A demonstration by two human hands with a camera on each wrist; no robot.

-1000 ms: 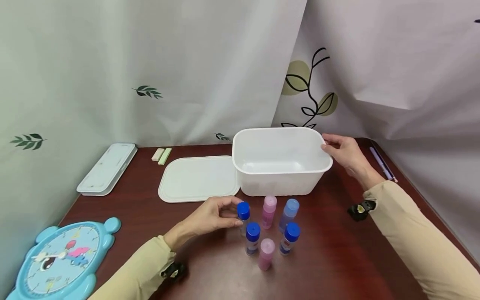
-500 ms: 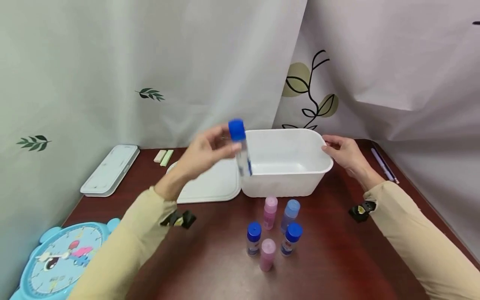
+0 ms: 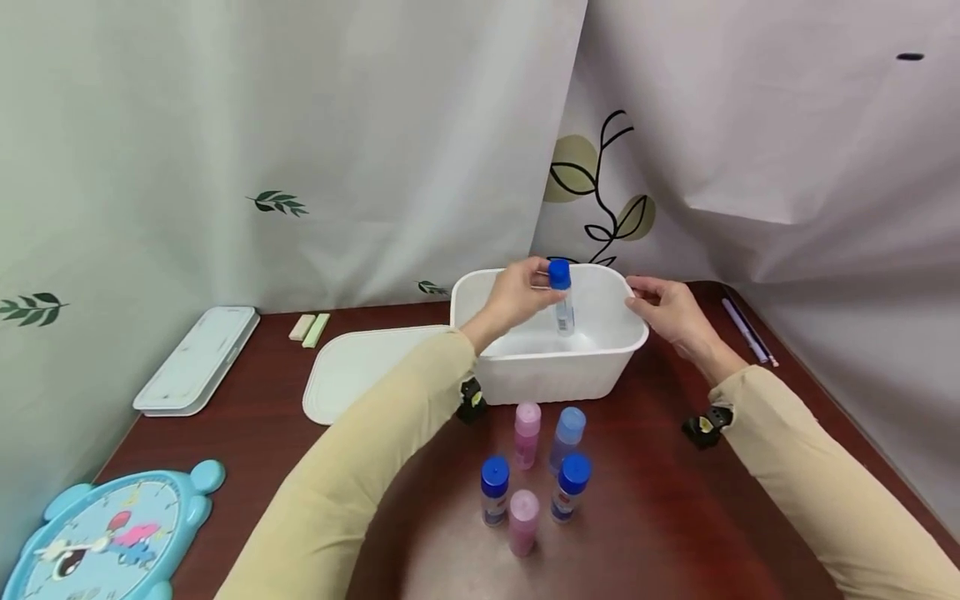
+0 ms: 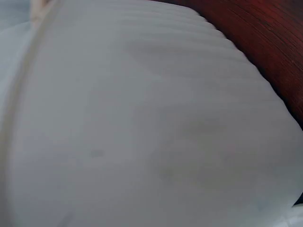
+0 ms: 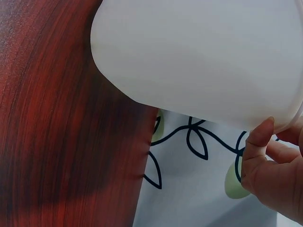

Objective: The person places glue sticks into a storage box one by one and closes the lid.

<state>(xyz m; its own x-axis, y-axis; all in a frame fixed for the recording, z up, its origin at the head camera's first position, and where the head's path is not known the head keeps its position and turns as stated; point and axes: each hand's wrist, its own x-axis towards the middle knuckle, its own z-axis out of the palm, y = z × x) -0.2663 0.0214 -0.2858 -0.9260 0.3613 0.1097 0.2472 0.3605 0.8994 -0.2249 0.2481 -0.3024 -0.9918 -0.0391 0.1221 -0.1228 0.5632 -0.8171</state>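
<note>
From where I stand, a blue toy-like clock is on the far left, well apart from the big white box and nearer the person. Next comes a long white case, also well left of the box. Two little blocks lie side by side left of the box, a pale pink block and a pale green block. A flat white piece lies just left of the box, partly hidden by the left sleeve.

In front of the box, five little tubes stand on the table: a dark blue-capped tube, two pink tubes, a light blue tube and another dark blue-capped tube.

The left hand reaches over the box. Its grip is clamped on a clear tube with a blue cap. That tube is nearly upright, with its low end inside the box. I can't tell if it touches the bottom.

The right hand has its grip pinched on the box's right rim. Right of the box lie a purple pen and a thin dark pencil.
</note>
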